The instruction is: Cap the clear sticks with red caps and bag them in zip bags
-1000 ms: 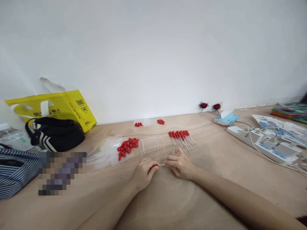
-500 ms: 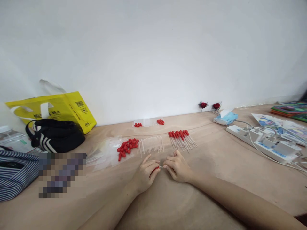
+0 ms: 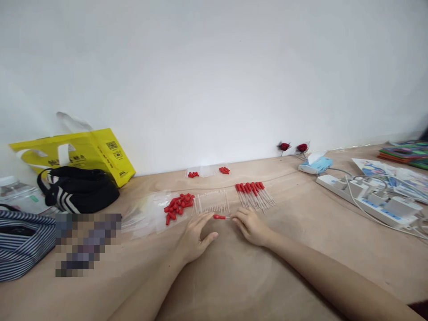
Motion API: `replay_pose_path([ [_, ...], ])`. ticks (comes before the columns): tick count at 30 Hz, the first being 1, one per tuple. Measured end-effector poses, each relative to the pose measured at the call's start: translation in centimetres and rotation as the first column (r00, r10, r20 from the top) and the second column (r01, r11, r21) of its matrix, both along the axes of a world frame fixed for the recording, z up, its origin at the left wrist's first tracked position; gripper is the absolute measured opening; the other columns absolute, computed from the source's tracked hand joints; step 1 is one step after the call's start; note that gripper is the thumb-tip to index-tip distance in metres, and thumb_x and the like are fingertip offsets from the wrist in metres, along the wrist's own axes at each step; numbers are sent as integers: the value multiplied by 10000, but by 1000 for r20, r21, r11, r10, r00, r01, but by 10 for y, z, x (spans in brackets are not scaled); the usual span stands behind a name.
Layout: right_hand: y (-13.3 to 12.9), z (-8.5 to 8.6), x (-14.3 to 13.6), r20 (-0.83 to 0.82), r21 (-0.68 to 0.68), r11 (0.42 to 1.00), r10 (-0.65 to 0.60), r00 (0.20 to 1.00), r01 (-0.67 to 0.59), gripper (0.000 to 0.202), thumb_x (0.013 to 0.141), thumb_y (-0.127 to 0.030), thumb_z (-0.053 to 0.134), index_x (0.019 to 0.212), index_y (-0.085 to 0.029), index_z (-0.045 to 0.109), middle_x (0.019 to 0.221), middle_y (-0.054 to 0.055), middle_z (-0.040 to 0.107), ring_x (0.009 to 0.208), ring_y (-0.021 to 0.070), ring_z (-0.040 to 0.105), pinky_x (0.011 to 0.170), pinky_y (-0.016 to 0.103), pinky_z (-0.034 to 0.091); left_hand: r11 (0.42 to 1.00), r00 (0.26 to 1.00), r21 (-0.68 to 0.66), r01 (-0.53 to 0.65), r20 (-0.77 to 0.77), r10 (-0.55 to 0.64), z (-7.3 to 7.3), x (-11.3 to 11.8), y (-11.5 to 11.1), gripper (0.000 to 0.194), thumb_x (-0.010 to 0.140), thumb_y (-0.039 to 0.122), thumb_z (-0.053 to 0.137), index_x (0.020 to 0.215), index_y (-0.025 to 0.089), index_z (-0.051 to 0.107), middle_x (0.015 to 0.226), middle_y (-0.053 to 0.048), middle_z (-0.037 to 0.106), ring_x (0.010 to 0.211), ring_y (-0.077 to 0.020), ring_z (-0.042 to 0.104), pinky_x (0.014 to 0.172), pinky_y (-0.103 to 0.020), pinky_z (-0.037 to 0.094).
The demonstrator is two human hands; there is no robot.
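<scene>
My right hand pinches the clear stem of a small dropper with a red bulb, held just above the tan surface. My left hand lies open beside it, fingers stretched toward the row of bare clear tubes, holding nothing. A pile of loose red rubber bulbs lies on a clear plastic bag to the left. A fan of finished droppers with red bulbs rests just beyond my right hand.
Two small bags with red bulbs lie by the wall. At left stand a yellow bag, a black striped bag and a striped pouch. At right are a power strip with cables, a tissue pack and books.
My left hand let go of the red bulb and opened. My right hand carried the assembled dropper forward, toward the rows of tubes.
</scene>
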State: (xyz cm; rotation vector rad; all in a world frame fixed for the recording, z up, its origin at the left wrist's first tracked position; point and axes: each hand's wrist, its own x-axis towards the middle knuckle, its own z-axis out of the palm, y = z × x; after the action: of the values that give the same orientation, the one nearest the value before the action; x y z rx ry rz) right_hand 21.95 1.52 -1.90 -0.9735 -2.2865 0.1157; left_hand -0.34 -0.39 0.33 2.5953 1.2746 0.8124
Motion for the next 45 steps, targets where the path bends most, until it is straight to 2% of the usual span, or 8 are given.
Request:
replay_pose_path([
  [5, 26, -5, 11, -149, 66, 976, -195, 969, 207, 279, 797, -77, 354, 1037, -141, 483, 907, 89, 584, 807, 176, 525, 677, 277, 376, 993, 996, -114, -19, -89, 9, -3, -8, 3, 457, 793, 345, 500, 1220, 187, 452, 1275, -105, 463, 1186, -229, 402, 975, -431, 339],
  [11, 52, 4, -3, 130, 167, 890, -446, 885, 424, 224, 807, -84, 381, 887, -130, 585, 802, 109, 598, 765, 203, 520, 676, 314, 313, 991, 990, -135, -22, -144, 2, -4, -4, 3, 401, 808, 343, 481, 1174, 184, 512, 1276, -101, 463, 1194, -225, 394, 1010, -448, 277],
  [15, 58, 7, -11, 291, 155, 889, -457, 841, 430, 241, 801, -81, 385, 898, -109, 604, 839, 138, 601, 786, 217, 520, 684, 338, 277, 992, 988, -123, -17, -154, -2, -5, -5, 3, 394, 813, 346, 476, 1175, 196, 512, 1269, -96, 471, 1187, -216, 405, 1012, -440, 279],
  [28, 51, 5, -19, 299, 65, 854, -510, 807, 516, 287, 828, -206, 346, 838, -119, 619, 911, 145, 601, 876, 232, 501, 721, 357, 228, 991, 985, -135, -21, -170, -2, -4, -4, 3, 388, 812, 359, 465, 1155, 186, 525, 1252, -89, 491, 1154, -221, 441, 991, -418, 315],
  [32, 47, 14, -30, 234, -23, 803, -575, 784, 596, 274, 807, -267, 373, 816, -138, 615, 895, 122, 616, 869, 233, 510, 731, 365, 223, 976, 970, 97, -196, -129, 208, 2, -9, 9, 256, 802, 324, 473, 971, 188, 609, 1000, -70, 626, 945, -221, 553, 812, -358, 431],
  [36, 48, 21, -44, 264, -143, 744, -607, 749, 653, 296, 785, -300, 394, 799, -125, 632, 898, 145, 627, 870, 249, 523, 752, 386, 219, 803, 822, 317, -504, -108, 558, 10, -31, 19, 157, 761, 285, 514, 795, 183, 628, 834, -69, 623, 832, -256, 537, 714, -370, 400],
  [40, 54, 24, -53, 313, -214, 695, -617, 722, 687, 306, 772, -298, 407, 812, -105, 642, 869, 165, 636, 865, 259, 540, 788, 407, 211, 707, 700, 312, -635, -156, 697, 11, -58, 27, 229, 710, 333, 564, 868, 175, 616, 864, -85, 584, 834, -270, 521, 684, -348, 402],
  [45, 61, 25, -55, 335, -270, 664, -614, 715, 697, 281, 746, -275, 430, 809, -107, 646, 851, 164, 646, 824, 259, 572, 809, 423, 207, 686, 679, 206, -698, -115, 725, 6, -74, 33, 219, 720, 358, 527, 830, 177, 582, 840, -74, 540, 837, -244, 524, 735, -322, 414],
])
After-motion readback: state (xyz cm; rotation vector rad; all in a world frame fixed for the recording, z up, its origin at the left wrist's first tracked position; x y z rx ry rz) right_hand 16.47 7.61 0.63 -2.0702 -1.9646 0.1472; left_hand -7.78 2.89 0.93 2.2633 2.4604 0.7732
